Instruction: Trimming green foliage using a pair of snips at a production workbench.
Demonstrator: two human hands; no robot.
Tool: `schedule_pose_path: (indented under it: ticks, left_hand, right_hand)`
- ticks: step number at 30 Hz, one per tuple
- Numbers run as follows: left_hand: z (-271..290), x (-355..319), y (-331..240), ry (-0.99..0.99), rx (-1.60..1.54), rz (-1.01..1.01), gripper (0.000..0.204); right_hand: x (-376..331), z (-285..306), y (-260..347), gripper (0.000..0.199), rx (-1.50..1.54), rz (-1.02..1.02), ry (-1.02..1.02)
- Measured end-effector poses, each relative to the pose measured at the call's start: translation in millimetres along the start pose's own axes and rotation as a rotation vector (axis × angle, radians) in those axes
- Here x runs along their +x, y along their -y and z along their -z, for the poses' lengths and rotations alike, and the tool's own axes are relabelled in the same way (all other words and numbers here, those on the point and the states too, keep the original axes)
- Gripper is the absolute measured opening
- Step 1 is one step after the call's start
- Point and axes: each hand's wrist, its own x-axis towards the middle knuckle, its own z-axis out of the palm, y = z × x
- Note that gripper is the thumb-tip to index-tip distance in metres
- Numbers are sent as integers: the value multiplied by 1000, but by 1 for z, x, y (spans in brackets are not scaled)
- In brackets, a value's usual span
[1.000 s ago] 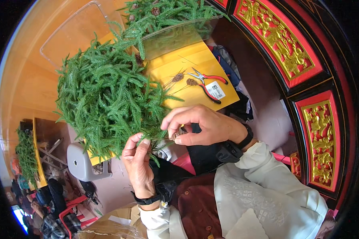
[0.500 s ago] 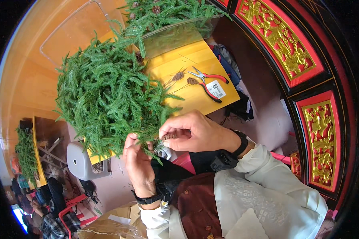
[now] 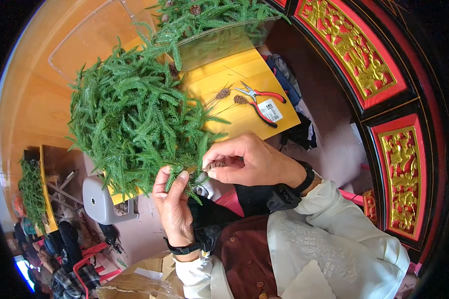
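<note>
Pinecone [image 3: 215, 165], brown and scaly, sits clamped at the tips of the right hand [image 3: 254, 162], just beside a green conifer sprig [image 3: 193, 188] that the left hand [image 3: 174, 202] pinches at the near edge of a bushy heap [image 3: 129, 114]. Past them I see long-nose pliers [image 3: 255, 94] beside two wired cones [image 3: 240, 99] on a yellow tabletop [image 3: 212, 79].

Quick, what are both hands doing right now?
Left hand: closed, pinching a green sprig.
Right hand: closed, holding a brown pine cone.

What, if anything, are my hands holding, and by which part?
Your right hand pinches a brown scaly cone by its body; your left hand, a green needled sprig, spot unclear.
</note>
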Motion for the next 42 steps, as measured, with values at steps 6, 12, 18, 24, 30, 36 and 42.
schedule_pose_path:
  ticks: [6,12,18,24,30,36,42]
  left_hand:
    - [-11,-3,2,-12,5,-34,27]
    - [-6,-2,8,-2,46,-82,27]
    - [-8,-6,14,85,102,-169,19]
    - [-16,-11,14,6,-71,-162,15]
    - [-12,-11,21,-21,-73,-154,15]
    - [-6,-9,27,13,-56,-143,17]
    - [-11,-12,30,-1,74,-302,12]
  right_hand:
    - [-2,-9,-3,17,28,-8,-5]
    - [-2,-12,-5,17,22,2,-4]
    - [0,-21,-14,18,-41,11,-65]
    - [0,-27,-13,22,9,31,-131]
    - [-2,-37,-14,24,46,22,-217]
    - [-3,-42,-14,21,39,69,-279]
    - [-8,-52,-12,21,-16,115,-336]
